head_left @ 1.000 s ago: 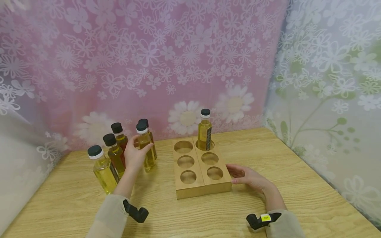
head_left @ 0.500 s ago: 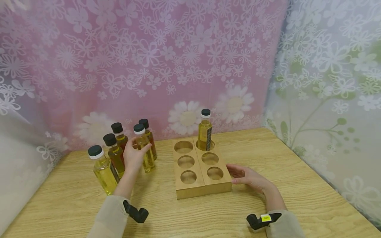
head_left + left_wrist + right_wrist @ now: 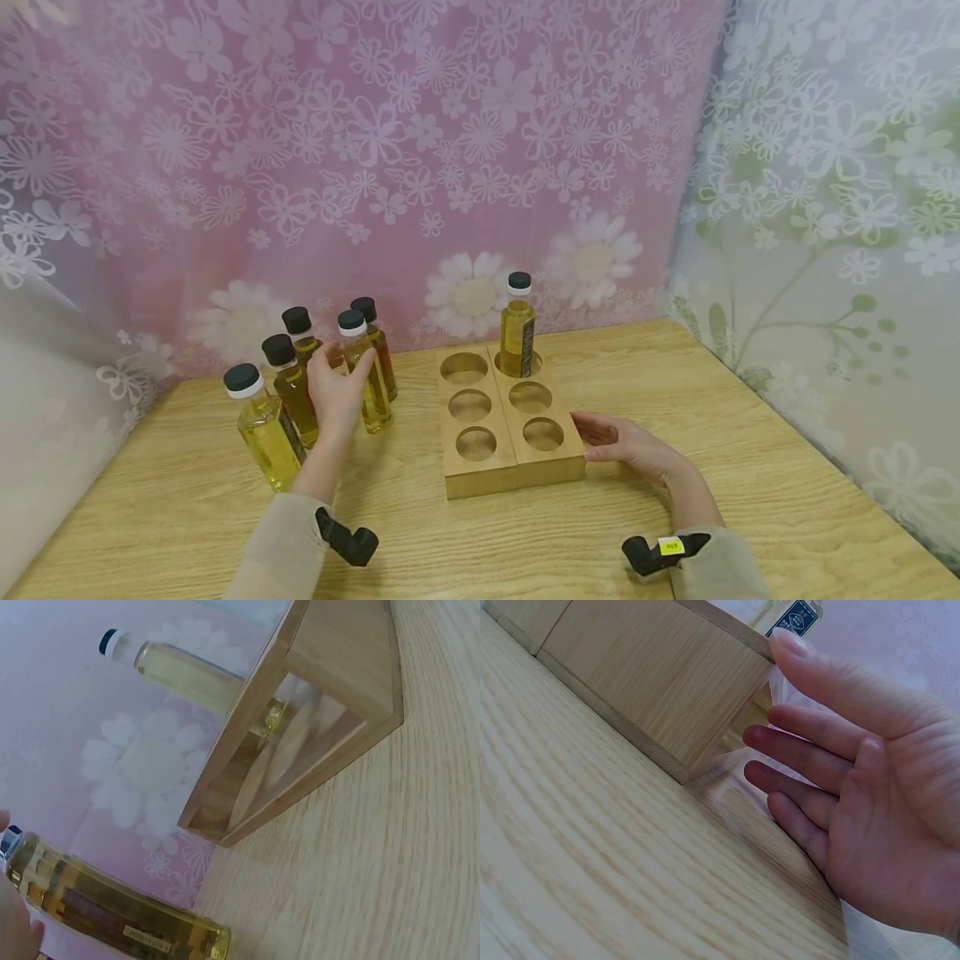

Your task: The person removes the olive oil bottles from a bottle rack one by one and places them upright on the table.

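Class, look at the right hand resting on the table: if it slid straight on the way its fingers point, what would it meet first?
The right hand points left at the wooden bottle rack; it would likely meet the rack's right side wall first, since the fingertips lie right beside it.

Left hand [image 3: 335, 392] raised, fingers curled; right hand [image 3: 626, 443] flat, fingers straight.

A light wood-grain table [image 3: 750, 433] is backed from 9 to 1 o'clock by a pink floral curtain [image 3: 375, 167], joined at 2 to 4 o'clock by a pale green-white floral curtain [image 3: 840, 208], under even, diffuse lighting.
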Demonstrator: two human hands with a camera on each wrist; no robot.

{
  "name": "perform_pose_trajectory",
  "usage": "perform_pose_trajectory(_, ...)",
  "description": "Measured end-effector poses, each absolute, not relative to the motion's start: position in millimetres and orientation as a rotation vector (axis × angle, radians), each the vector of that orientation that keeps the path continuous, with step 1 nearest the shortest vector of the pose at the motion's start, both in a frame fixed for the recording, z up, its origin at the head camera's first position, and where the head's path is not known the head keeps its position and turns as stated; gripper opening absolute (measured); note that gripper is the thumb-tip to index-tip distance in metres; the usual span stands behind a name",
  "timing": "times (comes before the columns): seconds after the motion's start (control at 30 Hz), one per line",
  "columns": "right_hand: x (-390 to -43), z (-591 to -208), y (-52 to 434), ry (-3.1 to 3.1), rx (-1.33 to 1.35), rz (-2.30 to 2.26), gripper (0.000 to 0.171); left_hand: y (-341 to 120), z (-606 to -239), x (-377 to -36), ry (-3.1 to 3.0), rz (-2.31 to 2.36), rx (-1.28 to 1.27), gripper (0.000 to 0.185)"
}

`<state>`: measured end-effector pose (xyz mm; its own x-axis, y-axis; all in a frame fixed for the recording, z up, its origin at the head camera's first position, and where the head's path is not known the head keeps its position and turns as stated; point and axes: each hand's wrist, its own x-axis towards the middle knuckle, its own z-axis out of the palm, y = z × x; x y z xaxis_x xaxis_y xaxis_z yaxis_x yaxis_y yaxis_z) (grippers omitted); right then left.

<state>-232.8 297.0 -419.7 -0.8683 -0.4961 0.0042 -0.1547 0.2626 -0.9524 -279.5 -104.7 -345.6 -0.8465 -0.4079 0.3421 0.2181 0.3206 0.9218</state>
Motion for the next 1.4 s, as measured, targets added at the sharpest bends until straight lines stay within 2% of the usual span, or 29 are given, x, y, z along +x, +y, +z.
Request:
perform_pose_trajectory(0.33,-231,-418,297,2.239,-0.606,-1.640,0.072,-84,-332,-269,-1.885,-1.477,0.013,0.040)
perform_pose_trajectory(0.6,-231,-418,297,2.239,-0.604,-1.629,0.070,-65,-324,-272,-1.902,-1.445,-0.090,0.036)
perform_pose_trajectory(1.03,-231,-418,297,2.237,-0.599,-1.633,0.070,-27,-303,-283,-2.048,-1.525,-0.214,0.042)
perform_pose_trajectory(1.4,-232,-419,297,2.210,-0.613,-1.648,0.070,2,-294,-299,-2.276,-1.693,-0.216,0.060)
